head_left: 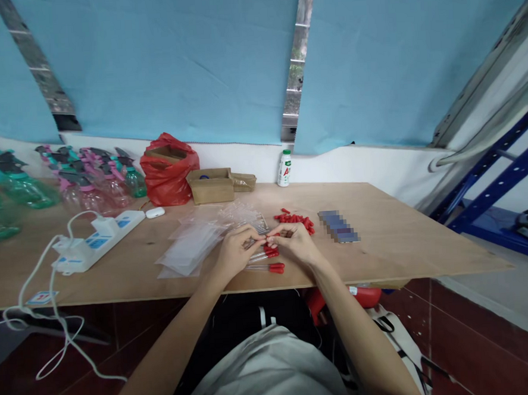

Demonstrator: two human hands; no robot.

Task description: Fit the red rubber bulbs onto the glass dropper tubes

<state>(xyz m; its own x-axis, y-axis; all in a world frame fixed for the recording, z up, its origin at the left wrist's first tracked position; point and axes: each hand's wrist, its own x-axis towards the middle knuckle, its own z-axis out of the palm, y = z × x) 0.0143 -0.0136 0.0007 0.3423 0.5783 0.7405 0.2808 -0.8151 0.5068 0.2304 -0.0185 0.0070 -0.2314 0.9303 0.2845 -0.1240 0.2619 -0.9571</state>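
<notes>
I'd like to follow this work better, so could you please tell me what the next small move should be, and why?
Perhaps the right hand should gently push the small red piece toward the left hand: both hands meet closely around it, and thin clear tubes with red bulbs at their ends already lie close by.
</notes>
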